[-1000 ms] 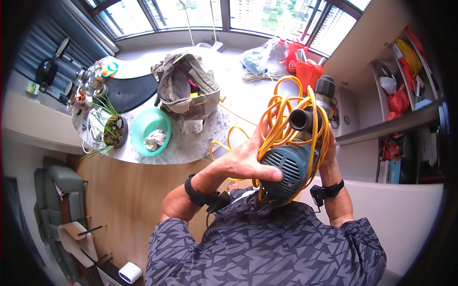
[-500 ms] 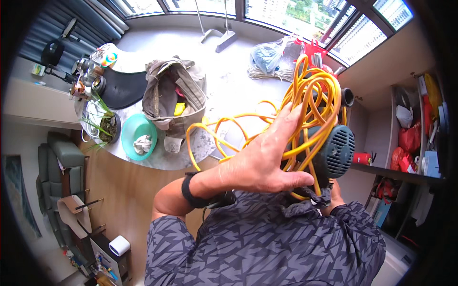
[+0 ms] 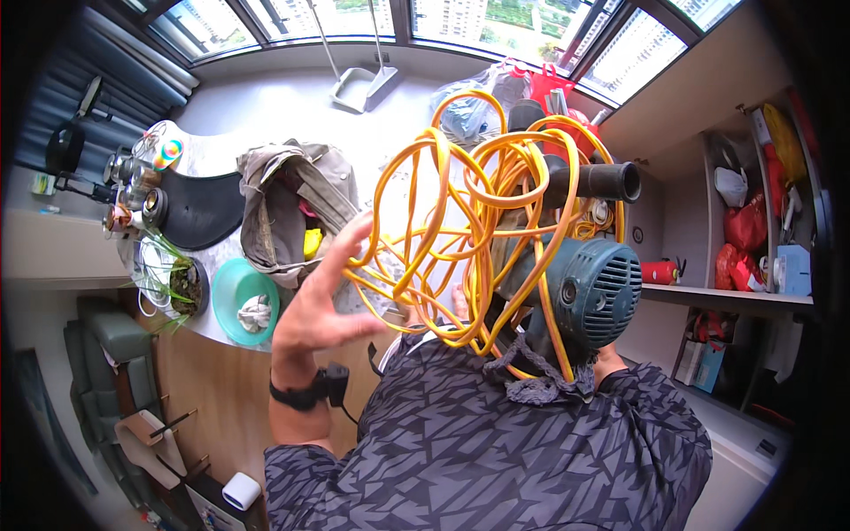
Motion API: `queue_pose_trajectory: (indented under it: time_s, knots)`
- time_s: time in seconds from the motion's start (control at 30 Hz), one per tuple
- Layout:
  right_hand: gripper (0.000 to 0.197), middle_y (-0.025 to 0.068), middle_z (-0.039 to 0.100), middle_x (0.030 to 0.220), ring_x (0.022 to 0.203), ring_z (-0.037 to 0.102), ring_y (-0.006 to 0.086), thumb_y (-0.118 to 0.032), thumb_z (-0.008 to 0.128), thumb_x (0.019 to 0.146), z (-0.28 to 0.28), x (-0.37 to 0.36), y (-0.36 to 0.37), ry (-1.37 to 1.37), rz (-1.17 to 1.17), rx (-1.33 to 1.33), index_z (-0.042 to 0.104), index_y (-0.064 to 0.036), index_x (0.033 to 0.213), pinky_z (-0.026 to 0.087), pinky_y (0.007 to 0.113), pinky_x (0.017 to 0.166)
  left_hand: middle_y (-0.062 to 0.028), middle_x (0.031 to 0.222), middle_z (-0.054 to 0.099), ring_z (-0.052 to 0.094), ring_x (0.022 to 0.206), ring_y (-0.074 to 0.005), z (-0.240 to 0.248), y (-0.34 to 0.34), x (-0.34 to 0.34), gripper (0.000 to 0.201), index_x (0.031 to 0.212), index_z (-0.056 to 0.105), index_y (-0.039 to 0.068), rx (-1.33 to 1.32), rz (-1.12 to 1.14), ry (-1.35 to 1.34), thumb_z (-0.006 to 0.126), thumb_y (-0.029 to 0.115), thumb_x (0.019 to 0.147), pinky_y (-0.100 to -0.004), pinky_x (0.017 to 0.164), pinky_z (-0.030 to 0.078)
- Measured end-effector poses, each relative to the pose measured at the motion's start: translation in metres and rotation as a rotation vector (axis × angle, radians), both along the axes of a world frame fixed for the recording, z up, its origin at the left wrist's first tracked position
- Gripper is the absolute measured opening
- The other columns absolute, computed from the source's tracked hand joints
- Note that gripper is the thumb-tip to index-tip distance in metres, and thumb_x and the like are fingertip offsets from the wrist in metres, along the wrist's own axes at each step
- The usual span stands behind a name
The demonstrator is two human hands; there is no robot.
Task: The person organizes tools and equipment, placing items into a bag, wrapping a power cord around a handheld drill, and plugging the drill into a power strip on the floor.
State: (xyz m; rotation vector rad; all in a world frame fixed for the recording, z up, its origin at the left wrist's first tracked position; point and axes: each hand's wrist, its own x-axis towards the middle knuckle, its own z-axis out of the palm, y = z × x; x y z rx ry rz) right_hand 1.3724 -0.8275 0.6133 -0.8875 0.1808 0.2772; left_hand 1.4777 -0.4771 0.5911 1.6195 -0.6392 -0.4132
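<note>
A green power tool with a vented round motor housing and a black tubular part is held up in front of my chest. My right hand is behind and under it; only a bit of skin shows and its fingers are hidden. Loose loops of orange-yellow power cord hang over and left of the tool. A frayed grey cloth strip dangles below the housing. At the loops' left edge is my left hand, thumb and fingers spread apart, not closed on the cord.
Left on the marbled table stand a canvas bag, a turquoise bowl with white cloth, a potted plant and a black mat. Shelves with a red extinguisher stand right. A dustpan is farther back.
My left hand has moved off the cord coils to the left and spread. The cord loops have fanned out leftward. The tool has shifted slightly left, and the view has turned a little.
</note>
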Motion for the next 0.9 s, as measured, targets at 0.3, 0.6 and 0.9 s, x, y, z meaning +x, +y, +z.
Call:
queue_pose_trajectory:
  time_s: [0.3, 0.6, 0.9]
  knots:
    - [0.061, 0.0150, 0.061, 0.126, 0.112, 0.061, 0.0250, -0.052, 0.045, 0.097, -0.003, 0.001, 0.022, 0.011, -0.026, 0.022, 0.051, -0.0038, 0.134, 0.051, 0.042, 0.098, -0.0134, 0.113, 0.063, 0.061, 0.102, -0.0195, -0.075, -0.010, 0.023, 0.069, 0.140, 0.040, 0.000, 0.319, -0.224, 0.313, 0.074, 0.022, 0.084, -0.0321, 0.090, 0.049]
    - [0.061, 0.0148, 0.061, 0.126, 0.112, 0.061, 0.0243, -0.053, 0.046, 0.097, 0.001, -0.005, 0.013, 0.012, -0.072, 0.042, 0.051, -0.0037, 0.133, 0.051, 0.041, 0.098, -0.0016, 0.088, 0.060, 0.055, 0.073, -0.0086, 0.058, -0.011, -0.026, 0.054, 0.126, 0.052, -0.006, -0.063, 0.062, 0.712, 0.065, 0.028, 0.086, -0.0216, 0.069, 0.044]
    - [0.061, 0.0146, 0.061, 0.125, 0.111, 0.061, 0.0236, -0.053, 0.047, 0.097, -0.062, 0.038, 0.021, 0.015, -0.062, 0.293, 0.051, -0.0036, 0.133, 0.051, 0.040, 0.098, -0.0135, 0.125, 0.054, 0.055, 0.116, -0.0206, 0.074, -0.035, -0.021, 0.075, 0.146, 0.027, -0.001, -0.055, 0.039, 0.705, 0.070, 0.017, 0.087, -0.0318, 0.097, 0.045]
